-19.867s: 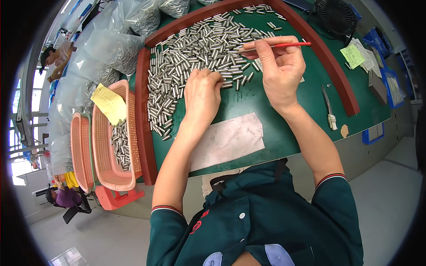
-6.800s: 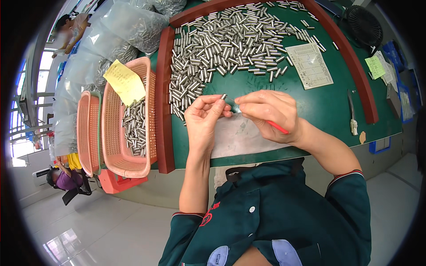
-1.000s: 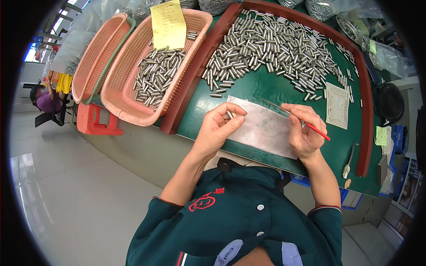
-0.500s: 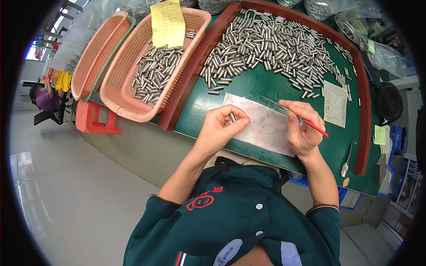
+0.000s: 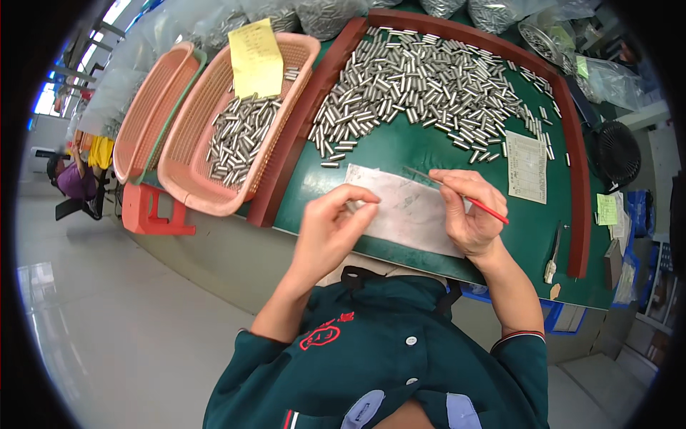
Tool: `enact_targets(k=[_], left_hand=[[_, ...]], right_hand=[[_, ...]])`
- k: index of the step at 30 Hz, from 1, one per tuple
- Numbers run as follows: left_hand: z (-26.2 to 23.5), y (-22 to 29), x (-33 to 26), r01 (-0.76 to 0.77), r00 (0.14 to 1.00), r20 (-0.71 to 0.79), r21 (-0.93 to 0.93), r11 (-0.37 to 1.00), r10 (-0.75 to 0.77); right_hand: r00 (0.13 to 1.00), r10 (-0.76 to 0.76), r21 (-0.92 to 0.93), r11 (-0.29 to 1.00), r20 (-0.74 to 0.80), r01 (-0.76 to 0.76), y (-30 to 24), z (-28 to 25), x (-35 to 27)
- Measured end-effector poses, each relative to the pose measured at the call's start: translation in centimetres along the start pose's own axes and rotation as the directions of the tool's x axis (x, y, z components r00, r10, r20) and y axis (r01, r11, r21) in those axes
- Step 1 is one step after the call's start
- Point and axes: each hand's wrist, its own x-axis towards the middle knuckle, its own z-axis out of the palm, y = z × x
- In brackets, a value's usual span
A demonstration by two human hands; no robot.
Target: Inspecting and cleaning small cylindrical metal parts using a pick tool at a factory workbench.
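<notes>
My left hand (image 5: 330, 225) is curled over the left side of a white cloth (image 5: 400, 207), thumb and forefinger bent toward each other; whatever they hold, if anything, is hidden. My right hand (image 5: 473, 214) grips a slim metal tool with a red handle (image 5: 491, 211) like a pen, and its thin tip points left above the cloth. Beyond both hands, a large heap of short metal pins (image 5: 421, 79) covers the far part of the green tabletop (image 5: 307, 189). More pins (image 5: 239, 139) lie in a pink plastic basket (image 5: 189, 189) at the left.
A red-brown raised border (image 5: 577, 243) edges the table. A printed sheet (image 5: 527, 168) and a knife-like tool (image 5: 554, 254) lie at the right. Beyond the border stands a black fan (image 5: 618, 156). A red stool (image 5: 153, 211) is below the baskets. Far left sits another person (image 5: 75, 179).
The whole view has shifted slightly. A metal pin that showed between my left fingers is out of sight now, and that hand has turned a little. My right hand keeps hold of the red-handled tool.
</notes>
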Motion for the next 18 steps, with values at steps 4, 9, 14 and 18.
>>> enact_targets(k=[4, 9, 14, 18], left_hand=[[-3.7, 3.5, 0.8, -0.117, 0.898, -0.330, 0.457, 0.882, 0.290], [-9.6, 2.5, 1.9, 0.207, 0.877, -0.369, 0.869, 0.450, 0.308], [-7.3, 2.2, 3.7, 0.049, 0.777, -0.435, 0.763, 0.644, 0.456], [-1.7, 2.1, 7.2, -0.304, 0.866, -0.091, 0.686, 0.661, 0.492]], right_hand=[[1.000, 0.002, -0.010, 1.000, 0.008, -0.002, 0.2, -0.4, -0.3], [1.000, -0.017, -0.009, 1.000, -0.010, 0.017, -0.2, 0.0, -0.1], [0.999, -0.017, -0.017, 1.000, -0.027, 0.017, 0.1, 0.0, -0.1], [0.999, -0.052, -0.024, 0.998, -0.012, 0.052, 0.0, 0.0, -0.2]])
